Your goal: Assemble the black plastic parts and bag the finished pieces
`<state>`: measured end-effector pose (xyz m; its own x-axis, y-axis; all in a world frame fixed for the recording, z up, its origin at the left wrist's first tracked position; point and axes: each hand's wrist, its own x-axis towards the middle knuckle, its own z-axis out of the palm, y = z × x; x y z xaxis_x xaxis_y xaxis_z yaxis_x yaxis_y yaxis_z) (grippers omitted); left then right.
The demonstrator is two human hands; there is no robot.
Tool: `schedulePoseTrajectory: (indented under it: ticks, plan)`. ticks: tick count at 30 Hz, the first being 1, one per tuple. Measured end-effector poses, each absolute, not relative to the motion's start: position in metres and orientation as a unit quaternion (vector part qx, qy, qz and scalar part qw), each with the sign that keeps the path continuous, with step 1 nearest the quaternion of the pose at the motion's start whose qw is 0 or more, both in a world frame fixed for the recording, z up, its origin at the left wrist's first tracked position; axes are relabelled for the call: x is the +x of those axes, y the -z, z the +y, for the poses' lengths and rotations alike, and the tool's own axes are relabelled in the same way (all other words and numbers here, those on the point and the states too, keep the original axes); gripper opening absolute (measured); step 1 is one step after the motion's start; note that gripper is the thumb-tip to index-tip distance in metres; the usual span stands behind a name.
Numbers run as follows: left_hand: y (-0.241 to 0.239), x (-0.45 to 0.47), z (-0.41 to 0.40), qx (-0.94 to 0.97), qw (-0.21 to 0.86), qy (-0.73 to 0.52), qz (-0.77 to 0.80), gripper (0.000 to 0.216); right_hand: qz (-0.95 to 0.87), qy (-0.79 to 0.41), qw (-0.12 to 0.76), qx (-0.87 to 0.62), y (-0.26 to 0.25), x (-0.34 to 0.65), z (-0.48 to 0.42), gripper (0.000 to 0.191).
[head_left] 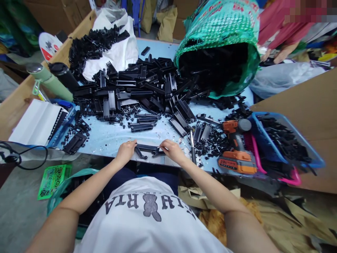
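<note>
Between my two hands, at the table's near edge, is a long narrow black plastic part (pixel 147 147). My left hand (pixel 126 149) pinches its left end. At the other end, the fingers of my right hand (pixel 172 150) are closed on it. A smaller curved black piece (pixel 141 154) hangs or lies just below the part; whether it is joined on, I cannot tell. Just beyond my hands several similar long black parts (pixel 143 125) lie side by side. A hammer-like tool (pixel 192 146) with a dark handle lies right of my right hand.
Black plastic parts (pixel 137 84) heap across the blue table (pixel 105 135). A green sack (pixel 218 31) spills more. An orange cordless drill (pixel 237 147) stands at right beside a blue basket (pixel 286 140). Bottles (pixel 50 77) stand left. Another person's hands (pixel 279 54) show at upper right.
</note>
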<state>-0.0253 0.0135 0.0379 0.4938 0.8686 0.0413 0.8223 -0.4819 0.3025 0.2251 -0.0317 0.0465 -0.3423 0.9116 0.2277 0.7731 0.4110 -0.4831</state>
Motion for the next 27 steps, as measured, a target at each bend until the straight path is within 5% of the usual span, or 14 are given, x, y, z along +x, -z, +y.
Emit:
schedulePoseTrajectory:
  ticks: [5, 10, 13, 18, 27]
  plan:
    - [-0.038, -0.025, 0.007, 0.865, 0.089, -0.141, 0.474, 0.031, -0.864, -0.084, 0.130, -0.479, -0.046, 0.222, -0.036, 0.021]
    - [-0.037, 0.002, -0.003, 0.903, 0.076, -0.218, 0.361, 0.034, -0.827, -0.107, 0.300, -0.464, -0.023, 0.227, -0.042, 0.018]
    - [-0.031, 0.025, 0.000, 0.937, 0.126, -0.158, 0.285, 0.042, -0.813, -0.112, 0.326, -0.470, -0.004, 0.234, -0.050, 0.024]
    - [-0.015, 0.046, 0.007, 0.939, 0.175, -0.058, 0.291, 0.055, -0.849, -0.084, 0.225, -0.471, 0.011, 0.251, -0.052, 0.038]
    - [-0.021, 0.031, 0.011, 0.825, 0.385, -0.225, 0.348, 0.045, -0.844, -0.010, 0.186, -0.503, 0.006, 0.209, -0.058, 0.030]
